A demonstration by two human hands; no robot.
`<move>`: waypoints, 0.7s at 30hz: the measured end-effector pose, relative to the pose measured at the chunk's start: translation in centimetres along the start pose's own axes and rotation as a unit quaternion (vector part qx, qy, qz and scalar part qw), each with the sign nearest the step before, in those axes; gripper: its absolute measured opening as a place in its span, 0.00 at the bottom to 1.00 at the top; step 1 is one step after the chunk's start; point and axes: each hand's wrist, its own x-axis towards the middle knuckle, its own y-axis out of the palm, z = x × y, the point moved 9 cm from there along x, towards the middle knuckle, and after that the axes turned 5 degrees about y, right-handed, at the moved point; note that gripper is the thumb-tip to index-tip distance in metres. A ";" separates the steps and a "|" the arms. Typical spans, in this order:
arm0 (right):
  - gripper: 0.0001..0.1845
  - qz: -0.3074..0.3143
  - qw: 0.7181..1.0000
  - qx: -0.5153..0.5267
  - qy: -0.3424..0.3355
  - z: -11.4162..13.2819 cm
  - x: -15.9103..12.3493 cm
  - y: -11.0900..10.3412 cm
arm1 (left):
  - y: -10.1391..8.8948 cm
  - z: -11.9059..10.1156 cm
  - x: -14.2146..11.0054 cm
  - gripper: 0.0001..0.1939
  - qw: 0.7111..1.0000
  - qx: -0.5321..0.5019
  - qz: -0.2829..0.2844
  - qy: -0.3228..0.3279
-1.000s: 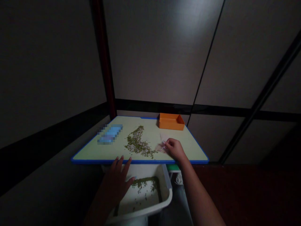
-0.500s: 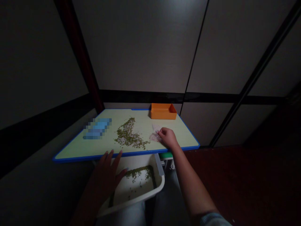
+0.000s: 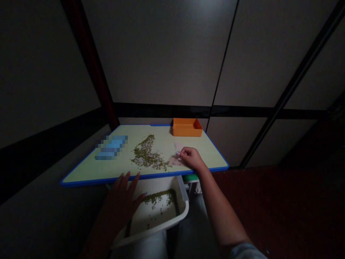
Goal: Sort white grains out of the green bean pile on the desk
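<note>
My right hand (image 3: 191,157) is closed in a pinch on a thin, clear plastic bag (image 3: 175,159), which lies partly spread on the table near its front edge. Left of the bag, small green grains (image 3: 147,154) are strewn over the tabletop in a loose patch. My left hand (image 3: 126,190) has its fingers spread at the table's front edge, above a white tub (image 3: 172,225). More green grains lie inside the tub, mostly along its far side. Whether the fingertips of my left hand touch the table edge is hard to tell.
The pale table (image 3: 107,171) has a blue rim. An orange open box (image 3: 187,131) stands at its back right, a blurred-out blue item (image 3: 111,147) at its left. Below the right front edge is something green (image 3: 190,177). Cabinet panels (image 3: 161,54) rise behind.
My right hand has shifted slightly left, drawing the plastic bag's near part toward the grains. My left hand, the tub and the orange box stay as they were.
</note>
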 end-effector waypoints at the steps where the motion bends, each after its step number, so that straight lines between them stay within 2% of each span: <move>1: 0.17 -0.003 1.000 0.001 0.002 -0.1 0.0 -0.1 | -0.1 -0.1 0.0 0.35 1.000 0.004 -0.006 0.006; 6: 0.17 -0.018 1.000 0.001 0.012 -0.7 0.3 -0.4 | -0.5 -0.2 0.2 0.34 1.000 0.000 -0.015 0.011; 14: 0.16 0.007 1.000 -0.016 0.009 -0.6 0.2 0.0 | 0.5 0.4 -0.3 0.33 1.000 -0.007 0.006 -0.015; 21: 0.16 0.017 1.000 0.004 0.019 -0.6 0.1 0.2 | 0.1 0.3 0.0 0.33 1.000 0.000 0.007 -0.007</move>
